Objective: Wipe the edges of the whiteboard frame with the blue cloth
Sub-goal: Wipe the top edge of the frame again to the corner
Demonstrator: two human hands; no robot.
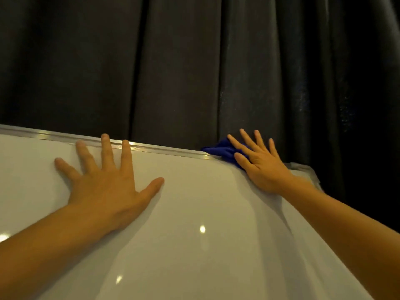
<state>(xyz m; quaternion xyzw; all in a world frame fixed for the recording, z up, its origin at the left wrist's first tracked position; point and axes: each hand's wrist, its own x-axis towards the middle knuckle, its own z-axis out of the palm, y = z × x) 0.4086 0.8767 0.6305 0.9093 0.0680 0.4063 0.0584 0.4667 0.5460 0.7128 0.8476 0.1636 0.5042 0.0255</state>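
The whiteboard [194, 213] fills the lower part of the head view, with its silver metal frame [151, 148] running along the top edge. My left hand [104, 182] lies flat on the white surface with fingers spread, fingertips touching the frame. My right hand [259, 165] presses the blue cloth [220, 149] onto the top frame near the right corner, fingers spread over it. Most of the cloth is hidden under that hand.
A dark grey curtain [194, 61] hangs right behind the board and fills the upper view. The board's top right corner [311, 169] sits just right of my right wrist. Small light reflections dot the board surface.
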